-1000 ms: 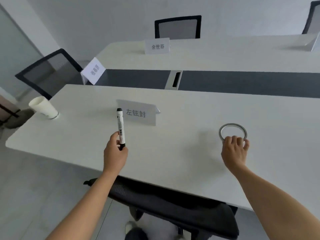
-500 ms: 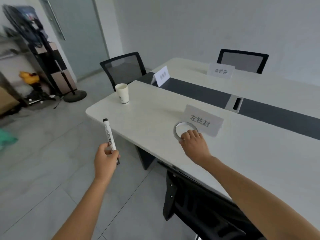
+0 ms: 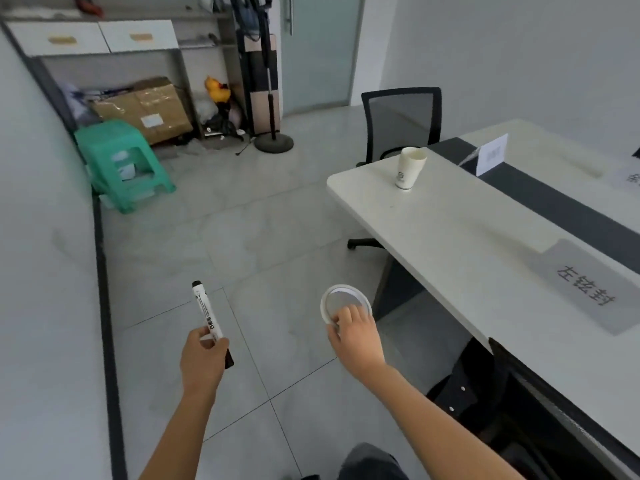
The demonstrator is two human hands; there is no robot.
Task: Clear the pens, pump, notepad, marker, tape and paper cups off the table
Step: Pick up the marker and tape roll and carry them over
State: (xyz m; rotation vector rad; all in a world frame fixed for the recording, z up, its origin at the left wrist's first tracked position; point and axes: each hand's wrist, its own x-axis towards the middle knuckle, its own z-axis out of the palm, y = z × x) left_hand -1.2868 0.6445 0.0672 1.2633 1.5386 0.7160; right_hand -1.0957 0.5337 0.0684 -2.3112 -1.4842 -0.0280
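Tape: right hand lifted the white tape ring off the white table.
Marker: left hand carried the black-capped white marker over the grey floor.

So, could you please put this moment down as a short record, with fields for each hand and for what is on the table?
left hand: grips the marker by its lower part, roughly upright, over the floor
right hand: grips the tape roll by its near rim, over the floor beside the table
on the table: one paper cup, upright near the corner; a name plate
task state: marker and tape roll off the table; paper cup not yet cleared
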